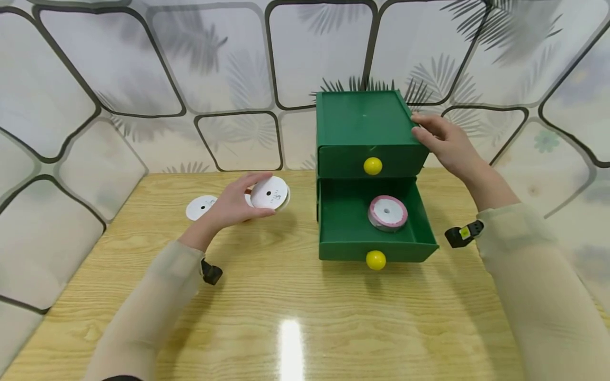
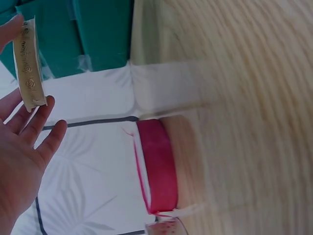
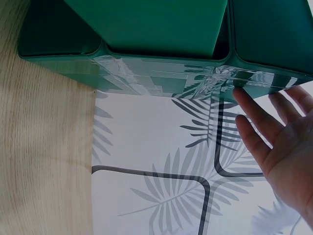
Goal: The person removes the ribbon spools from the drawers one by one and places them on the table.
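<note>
My left hand (image 1: 231,203) holds a ribbon spool (image 1: 269,191) with white round faces between thumb and fingers, raised over the table. Cream ribbon with a printed pattern shows round its edge in the left wrist view. My right hand (image 1: 447,144) touches the upper right edge of a green drawer cabinet (image 1: 364,119), its fingers extended along the side in the right wrist view. The cabinet's lower drawer (image 1: 343,251) is pulled out. Inside it lies a spool with a pink rim (image 1: 387,214).
Left of the cabinet, partly behind my left hand, another white-faced spool (image 1: 199,207) sits on the wooden table (image 1: 257,296). The left wrist view shows a red ribbon spool (image 2: 159,166) and part of a clear, spotted one (image 2: 167,227). A patterned wall covering (image 1: 238,140) stands behind.
</note>
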Available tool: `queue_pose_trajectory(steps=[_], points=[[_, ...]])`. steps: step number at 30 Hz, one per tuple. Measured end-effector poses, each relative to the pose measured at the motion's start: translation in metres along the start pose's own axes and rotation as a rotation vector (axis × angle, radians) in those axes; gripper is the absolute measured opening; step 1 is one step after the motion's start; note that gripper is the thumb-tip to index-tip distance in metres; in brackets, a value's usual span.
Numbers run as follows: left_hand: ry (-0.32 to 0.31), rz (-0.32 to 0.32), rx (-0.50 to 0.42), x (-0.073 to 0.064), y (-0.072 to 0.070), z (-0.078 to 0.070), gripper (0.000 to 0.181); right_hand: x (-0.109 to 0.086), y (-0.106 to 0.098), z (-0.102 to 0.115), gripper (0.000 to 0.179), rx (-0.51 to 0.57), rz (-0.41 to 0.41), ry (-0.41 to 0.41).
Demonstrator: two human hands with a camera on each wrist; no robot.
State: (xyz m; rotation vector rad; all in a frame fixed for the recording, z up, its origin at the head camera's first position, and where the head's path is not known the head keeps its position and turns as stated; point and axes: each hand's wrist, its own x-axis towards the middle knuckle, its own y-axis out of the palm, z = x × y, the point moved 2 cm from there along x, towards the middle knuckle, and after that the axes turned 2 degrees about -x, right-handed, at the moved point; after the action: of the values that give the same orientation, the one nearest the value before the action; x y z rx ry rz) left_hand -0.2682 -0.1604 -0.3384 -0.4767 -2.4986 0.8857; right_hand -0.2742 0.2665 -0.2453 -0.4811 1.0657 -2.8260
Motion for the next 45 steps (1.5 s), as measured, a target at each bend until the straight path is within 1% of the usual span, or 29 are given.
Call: queue_pose_trajectory(steps=[4, 7, 11, 14, 19, 23, 28, 31, 40, 45], points=[[-0.054, 0.043, 0.021, 0.007, 0.004, 0.011, 0.08, 0.0, 0.0, 0.0, 0.055, 0.0, 0.0, -0.004], [-0.074, 0.077, 0.036, 0.012, 0.008, 0.017, 0.082, 0.001, 0.0, 0.0, 0.055, 0.002, 0.001, -0.002], [-0.103, 0.125, 0.089, 0.018, 0.014, 0.024, 0.084, 0.0, 0.0, 0.001, 0.056, 0.006, 0.002, 0.006], [-0.116, 0.156, 0.123, 0.023, 0.019, 0.03, 0.084, 0.0, 0.0, 0.001, 0.056, 0.009, 0.002, 0.01], [-0.122, 0.21, 0.15, 0.031, 0.028, 0.039, 0.083, 0.0, 0.001, 0.001, 0.055, 0.012, -0.001, 0.006], [-0.151, 0.243, 0.173, 0.036, 0.032, 0.042, 0.085, 0.0, 0.001, 0.001, 0.055, 0.017, -0.005, -0.004], [-0.202, 0.27, 0.16, 0.039, 0.034, 0.044, 0.084, 0.0, 0.001, 0.0, 0.054, 0.023, -0.009, -0.011], [-0.217, 0.287, 0.157, 0.04, 0.035, 0.045, 0.083, 0.0, 0.001, 0.0, 0.054, 0.027, -0.011, -0.012], [-0.221, 0.299, 0.14, 0.04, 0.037, 0.047, 0.079, 0.0, 0.0, 0.001, 0.054, 0.02, -0.01, -0.004], [-0.213, 0.3, 0.135, 0.039, 0.037, 0.047, 0.081, 0.0, 0.001, 0.0, 0.054, 0.02, -0.008, 0.002]])
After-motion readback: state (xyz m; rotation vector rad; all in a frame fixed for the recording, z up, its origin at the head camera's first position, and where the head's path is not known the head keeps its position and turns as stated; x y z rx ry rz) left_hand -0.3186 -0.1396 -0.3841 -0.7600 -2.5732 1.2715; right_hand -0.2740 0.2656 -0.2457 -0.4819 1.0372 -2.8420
